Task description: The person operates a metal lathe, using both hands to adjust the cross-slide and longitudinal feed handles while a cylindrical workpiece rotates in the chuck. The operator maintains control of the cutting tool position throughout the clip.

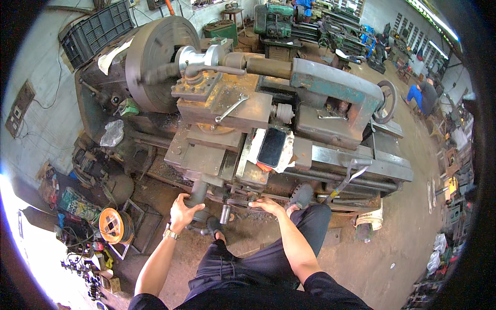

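A large metal lathe fills the middle of the view. My left hand is closed around a grey cylindrical handle at the front of the carriage. My right hand grips the rim of a handwheel below the carriage, its fingertips partly hidden. Between the hands, a shiny metal knob points down. Behind them, a shiny turned workpiece sits between the big round chuck, whose jaws look blurred, and the tailstock. The tool post stands close in front of the workpiece.
An open-end wrench lies on the tool slide, and a black phone rests on a white cloth. A second wrench is on the tailstock base. An orange cable reel stands on the floor at left. Other people work far off at right.
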### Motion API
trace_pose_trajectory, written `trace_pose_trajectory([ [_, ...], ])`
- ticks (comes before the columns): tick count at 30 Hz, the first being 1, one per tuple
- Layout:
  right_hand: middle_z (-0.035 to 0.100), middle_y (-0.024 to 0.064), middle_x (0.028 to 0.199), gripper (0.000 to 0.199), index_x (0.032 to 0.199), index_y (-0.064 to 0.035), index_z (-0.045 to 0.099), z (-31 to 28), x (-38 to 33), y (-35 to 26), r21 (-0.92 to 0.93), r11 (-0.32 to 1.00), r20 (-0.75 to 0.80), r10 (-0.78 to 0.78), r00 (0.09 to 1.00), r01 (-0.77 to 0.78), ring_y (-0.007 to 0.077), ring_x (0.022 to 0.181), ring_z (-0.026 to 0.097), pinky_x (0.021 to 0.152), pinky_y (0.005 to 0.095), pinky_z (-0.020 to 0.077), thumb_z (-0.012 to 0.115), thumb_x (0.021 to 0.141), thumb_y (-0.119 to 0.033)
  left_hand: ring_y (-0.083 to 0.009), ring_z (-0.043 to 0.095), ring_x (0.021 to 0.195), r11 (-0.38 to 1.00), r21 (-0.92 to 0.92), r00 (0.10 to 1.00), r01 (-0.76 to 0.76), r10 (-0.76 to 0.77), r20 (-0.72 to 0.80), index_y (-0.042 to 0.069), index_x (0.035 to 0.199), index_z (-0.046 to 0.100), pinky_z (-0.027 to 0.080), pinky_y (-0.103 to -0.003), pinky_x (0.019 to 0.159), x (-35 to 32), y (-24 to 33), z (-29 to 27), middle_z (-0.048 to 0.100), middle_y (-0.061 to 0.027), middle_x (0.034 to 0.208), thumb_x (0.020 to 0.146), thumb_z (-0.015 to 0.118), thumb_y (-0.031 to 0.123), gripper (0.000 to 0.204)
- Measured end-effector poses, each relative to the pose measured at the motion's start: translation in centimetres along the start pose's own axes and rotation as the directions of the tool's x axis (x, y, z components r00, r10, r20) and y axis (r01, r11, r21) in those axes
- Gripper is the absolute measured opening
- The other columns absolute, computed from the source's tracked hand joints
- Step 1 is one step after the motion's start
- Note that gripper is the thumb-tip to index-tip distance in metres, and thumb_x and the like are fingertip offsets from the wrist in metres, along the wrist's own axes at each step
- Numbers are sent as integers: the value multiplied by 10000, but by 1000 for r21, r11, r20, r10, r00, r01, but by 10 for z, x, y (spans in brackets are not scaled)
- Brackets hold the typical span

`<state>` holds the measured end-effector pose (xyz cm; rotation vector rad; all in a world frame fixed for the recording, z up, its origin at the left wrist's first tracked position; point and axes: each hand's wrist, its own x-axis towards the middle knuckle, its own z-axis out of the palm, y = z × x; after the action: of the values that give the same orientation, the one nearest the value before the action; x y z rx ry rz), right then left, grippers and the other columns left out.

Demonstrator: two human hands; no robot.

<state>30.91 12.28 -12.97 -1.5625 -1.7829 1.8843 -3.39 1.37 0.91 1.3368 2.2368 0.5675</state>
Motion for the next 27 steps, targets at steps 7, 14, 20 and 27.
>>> trace_pose_trajectory([
  [7,701,126,1209,771,1140,-66,750,0,12,14,23,1000,36,-5,999,5,268,1127,628,982,387,440,762,712,-708,-387,645,1103,1000,-22,1000,14,-13,23,45,1216,606,510,-454,944,-1,1,-2,671,-248,1151,663,861,564,801],
  [14,676,137,1262,765,1240,-49,701,-1,6,9,77,996,59,-56,997,51,270,1203,590,1038,379,411,750,770,-651,-381,646,1107,1000,-19,1000,9,-9,12,34,1217,606,510,-448,951,-1,3,-2,669,-245,1161,652,866,564,817],
  [20,661,154,1287,764,1240,-16,687,1,11,20,96,994,43,-53,998,48,272,1216,581,1052,378,394,744,789,-630,-367,644,1115,1000,-9,999,23,-23,24,30,1209,604,509,-447,956,-2,5,-4,669,-225,1176,645,866,572,825],
  [27,661,164,1263,816,1215,-2,694,0,33,48,74,996,74,-50,996,45,280,1180,582,1008,382,406,743,755,-674,-361,632,1141,1000,4,1000,2,-2,19,31,1219,593,501,-442,973,-3,4,-4,663,-217,1189,649,855,603,849],
])
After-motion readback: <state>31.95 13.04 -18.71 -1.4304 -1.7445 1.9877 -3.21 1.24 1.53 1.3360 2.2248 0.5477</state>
